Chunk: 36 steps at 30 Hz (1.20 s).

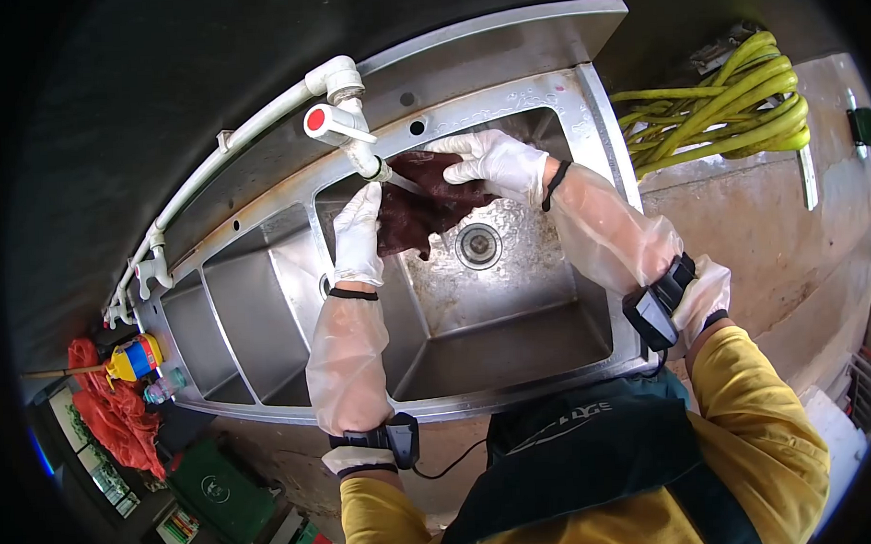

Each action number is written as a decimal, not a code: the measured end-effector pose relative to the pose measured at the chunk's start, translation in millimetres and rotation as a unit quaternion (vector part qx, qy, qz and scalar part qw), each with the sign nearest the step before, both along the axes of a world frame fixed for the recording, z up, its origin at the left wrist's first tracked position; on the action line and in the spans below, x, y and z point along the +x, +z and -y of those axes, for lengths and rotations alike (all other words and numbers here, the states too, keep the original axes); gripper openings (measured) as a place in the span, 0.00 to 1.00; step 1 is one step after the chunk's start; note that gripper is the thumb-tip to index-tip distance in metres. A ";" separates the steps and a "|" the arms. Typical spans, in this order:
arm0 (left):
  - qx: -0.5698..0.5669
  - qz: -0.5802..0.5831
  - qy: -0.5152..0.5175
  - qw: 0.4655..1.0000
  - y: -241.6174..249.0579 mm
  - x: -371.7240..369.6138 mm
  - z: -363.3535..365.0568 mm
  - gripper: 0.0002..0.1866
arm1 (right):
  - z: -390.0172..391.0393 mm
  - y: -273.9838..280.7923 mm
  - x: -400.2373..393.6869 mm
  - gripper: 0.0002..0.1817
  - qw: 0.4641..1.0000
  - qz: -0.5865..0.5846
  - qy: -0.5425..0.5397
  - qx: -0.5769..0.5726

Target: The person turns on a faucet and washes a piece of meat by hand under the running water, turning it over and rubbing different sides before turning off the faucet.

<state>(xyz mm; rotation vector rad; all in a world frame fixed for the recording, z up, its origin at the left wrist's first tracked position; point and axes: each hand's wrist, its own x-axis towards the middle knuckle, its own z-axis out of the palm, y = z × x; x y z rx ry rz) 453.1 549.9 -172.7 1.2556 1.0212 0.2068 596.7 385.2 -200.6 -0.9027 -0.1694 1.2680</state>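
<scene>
Head view, cloth: we see the dark red cloth [422, 203] hanging under the tap [346, 133], at the sink's [598, 122] back edge, over the drain [479, 246].
Left hand [358, 238]: clamped on the cloth's left edge.
Right hand [497, 164]: gripping its upper right corner.
Long axis: runs hand to hand, parallel with the back edge.
Nearer hand: both touch it.

- Left hand [357, 234], white glove: grips the left edge of a dark maroon cloth [423, 200].
- Right hand [497, 162], gloved: holds the cloth's top right, just below the white tap [342, 129].
- Cloth hangs over the steel sink basin [514, 317], above the drain [479, 246].
- Yellow hose [727, 108] coiled at right.
</scene>
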 end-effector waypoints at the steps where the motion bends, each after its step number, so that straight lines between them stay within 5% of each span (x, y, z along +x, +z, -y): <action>1: -0.014 0.006 0.000 1.000 -8.1 -0.4 -4.7 0.14 | 0.3 -4.2 1.2 0.21 1.000 0.017 0.012 0.002; 7: -0.142 0.151 -0.042 0.977 -10.9 1.6 -9.3 0.11 | -4.1 12.0 -3.1 0.20 0.998 0.044 -0.010 -0.043; 11: -0.150 0.164 -0.058 0.973 0.5 12.8 2.9 0.12 | -10.8 25.8 -7.5 0.18 0.995 0.039 0.052 -0.070; 18: -0.205 0.171 -0.075 0.961 7.9 10.6 7.8 0.15 | -18.7 20.6 -13.0 0.24 0.994 0.098 -0.001 -0.046; 24: -0.237 0.156 -0.065 0.957 4.1 4.1 7.3 0.19 | -19.6 21.4 -20.7 0.34 0.980 0.191 0.040 -0.028; 26: -0.239 0.155 -0.044 0.958 -0.7 2.9 7.8 0.20 | -30.0 5.0 -34.4 0.34 0.958 0.281 -0.033 0.042; 30: -0.245 0.157 -0.045 0.956 20.9 5.3 23.2 0.24 | -33.2 16.9 -36.1 0.35 0.908 0.406 0.018 -0.106; 36: -0.303 0.168 -0.023 0.938 23.9 -2.6 26.3 0.21 | -36.2 -8.4 -35.6 0.19 0.905 0.400 0.007 -0.145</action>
